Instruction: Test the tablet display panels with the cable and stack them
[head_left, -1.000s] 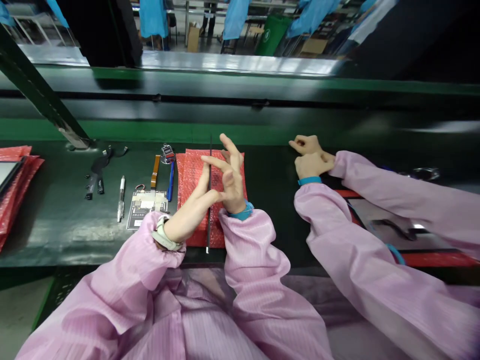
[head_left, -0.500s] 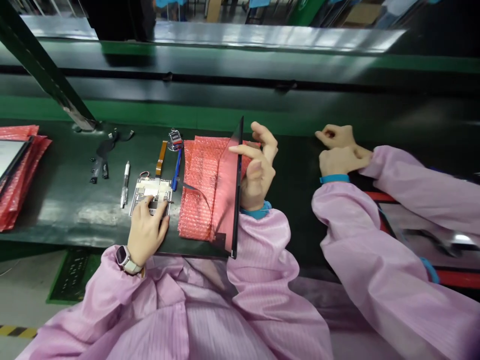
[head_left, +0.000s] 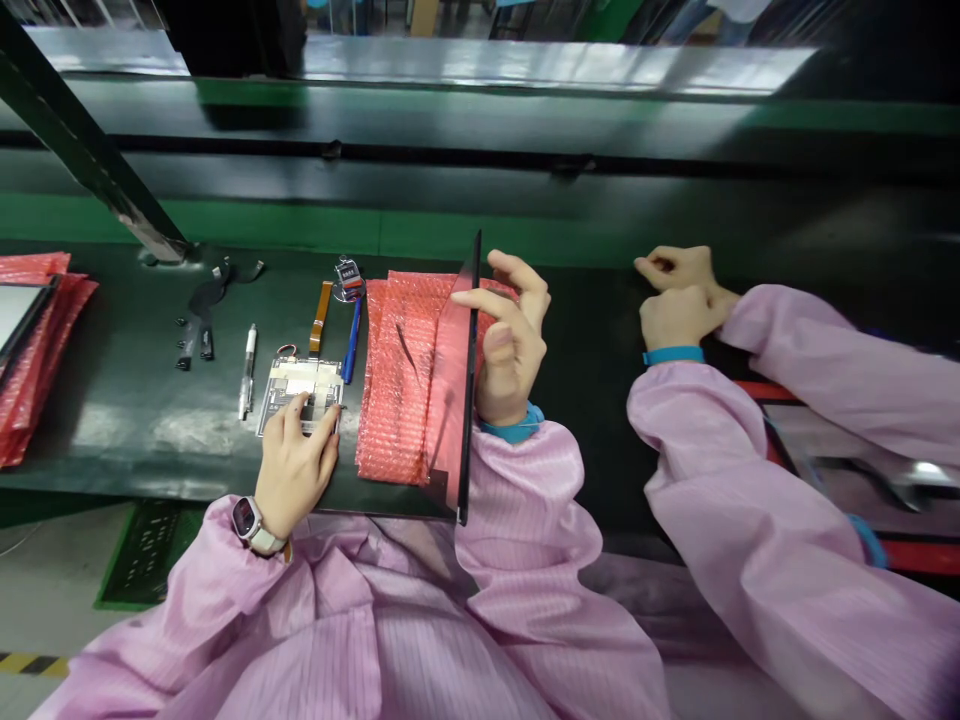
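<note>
Just left of your right hand (head_left: pixel 516 345), which holds it with bent fingers, the dark panel (head_left: pixel 470 405) stands on edge, long axis running away from you, while your left hand (head_left: pixel 292 474), farther off, touches the circuit board (head_left: pixel 300 380), whether pinching I cannot tell.

The dark green table (head_left: pixel 172 425) has a glossy top. On it lie, from left to right, a red wrap stack (head_left: pixel 52 390), black cables (head_left: pixel 213 294), a clear pen (head_left: pixel 247 380) and a board (head_left: pixel 300 372) with an orange strip (head_left: pixel 321 315) running from its far edge. Just right of the board are a blue tool (head_left: pixel 352 342) and a small tag (head_left: pixel 348 276), then red bubble wrap (head_left: pixel 391 420).
</note>
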